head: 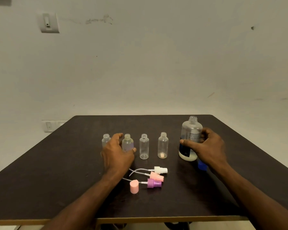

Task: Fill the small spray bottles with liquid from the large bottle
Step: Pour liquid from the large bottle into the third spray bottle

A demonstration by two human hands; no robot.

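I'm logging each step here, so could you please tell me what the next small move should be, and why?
Probably lift the large bottle and tip it over the second small bottle. The right hand already grips the uncapped large bottle, and the left hand curls around that open small bottle to steady it.

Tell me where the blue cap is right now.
In the head view the blue cap sits on the table's right side, just in front of the large bottle, partly hidden under the right hand.

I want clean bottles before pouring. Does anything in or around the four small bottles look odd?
Yes. The rightmost small bottle has a small pale peach lump sitting at its bottom, while the bottle beside it looks clear. No spill shows on the table.
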